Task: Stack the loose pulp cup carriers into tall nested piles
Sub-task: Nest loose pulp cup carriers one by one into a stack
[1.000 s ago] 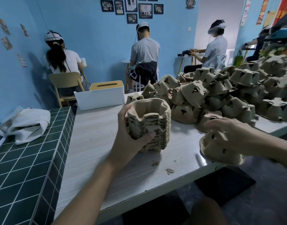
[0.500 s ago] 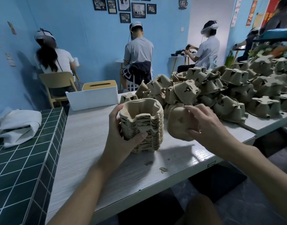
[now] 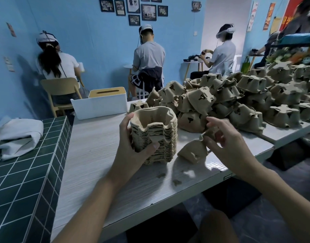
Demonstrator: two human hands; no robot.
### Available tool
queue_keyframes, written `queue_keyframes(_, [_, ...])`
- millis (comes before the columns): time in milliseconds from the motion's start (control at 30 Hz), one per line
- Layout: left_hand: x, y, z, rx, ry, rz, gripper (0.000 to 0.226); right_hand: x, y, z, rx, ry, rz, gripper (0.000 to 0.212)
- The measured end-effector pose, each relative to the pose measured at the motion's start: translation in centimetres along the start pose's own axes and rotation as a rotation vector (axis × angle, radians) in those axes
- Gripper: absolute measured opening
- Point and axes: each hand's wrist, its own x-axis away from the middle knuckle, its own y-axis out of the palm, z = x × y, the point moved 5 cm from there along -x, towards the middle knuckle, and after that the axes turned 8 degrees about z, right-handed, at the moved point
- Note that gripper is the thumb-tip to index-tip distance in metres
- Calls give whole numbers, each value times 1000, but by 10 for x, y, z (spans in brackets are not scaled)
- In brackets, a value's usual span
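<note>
L hand (image 3: 133, 148) grips the nested stack (image 3: 157, 132) of pulp cup carriers from its left side. The thumb lies across the front w/ its tip pressed mid-stack, and the fingers wrap round the back near the rim. The stack stands upright on the wood-grain table (image 3: 91, 155), cups opening up, approx. mid-tabletop.

R hand (image 3: 227, 144) is curled on a single carrier (image 3: 192, 152), pinching its upper edge. That carrier hangs tilted just right of the stack, apart from it. Its low corner is at or just above the tabletop; can't tell which.

Behind both hands a big heap of loose carriers (image 3: 247, 102) sprawls over the table's far right, most upside down w/ slotted bases up. 1 more loose carrier (image 3: 138, 106) sits just behind the stack. 2 small pulp scraps (image 3: 177, 182) lie nearer the table's front edge.

A white tissue box (image 3: 100, 104) w/ a wooden lid sits at the far left end. Left of the table, a dark green tiled counter (image 3: 28, 181) carries a folded white cloth (image 3: 17, 135). In the bkgd, 3 seated people (image 3: 149, 57) in headsets sit by a blue wall (image 3: 91, 41) hung w/ framed pictures (image 3: 148, 12).
</note>
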Motion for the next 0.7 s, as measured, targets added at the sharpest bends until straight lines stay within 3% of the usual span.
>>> queue_keyframes(133, [1, 0, 1, 14, -20, 5, 85, 0, 1, 8, -85, 67, -86, 31])
queue_keyframes(267, [0, 1, 0, 26, -31, 6, 86, 0, -8, 14, -338, 221, -182, 26])
queue_keyframes(400, [2, 0, 4, 27, -34, 4, 84, 3, -15, 17, -409, 269, -291, 17])
queue_keyframes(600, [4, -8, 7, -15, -13, -3, 91, -12, -25, -5, -433, 183, -54, 13])
queue_keyframes(700, [7, -16, 10, -36, -13, 1, 88, -25, -28, -37, -442, 86, 69, 21])
